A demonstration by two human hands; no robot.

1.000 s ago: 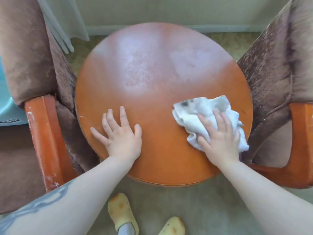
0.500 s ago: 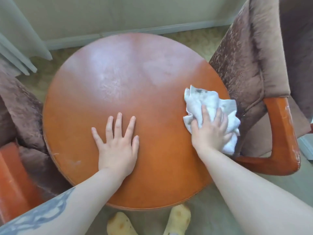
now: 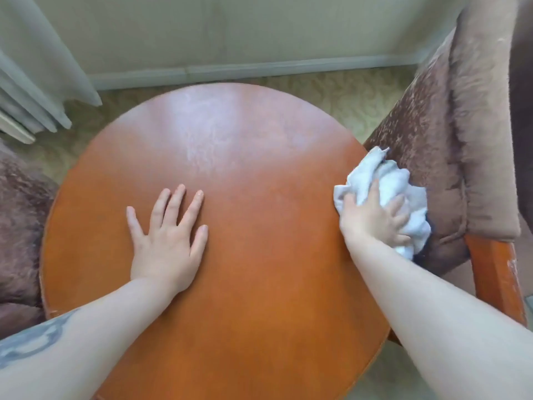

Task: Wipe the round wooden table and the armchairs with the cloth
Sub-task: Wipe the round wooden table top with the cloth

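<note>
The round wooden table (image 3: 245,174) fills the middle of the view, orange-brown with a dull whitish patch at its far side. My left hand (image 3: 167,241) lies flat on the tabletop, fingers spread, holding nothing. My right hand (image 3: 372,220) presses the crumpled white cloth (image 3: 389,183) against the table's right edge, where the cloth also touches the side of the right armchair (image 3: 450,145). That chair is brown velvet with an orange wooden armrest (image 3: 496,278). A second brown armchair (image 3: 20,220) shows at the left edge.
A pale wall with a baseboard (image 3: 245,70) runs behind the table. Light curtains (image 3: 37,90) hang at the far left. Patterned beige carpet (image 3: 340,96) shows between table and wall. Both chairs stand close against the table.
My right hand has slid the cloth rightward from the tabletop to the table's right edge against the right armchair. My left hand stays flat on the table. The view has shifted right and closer.
</note>
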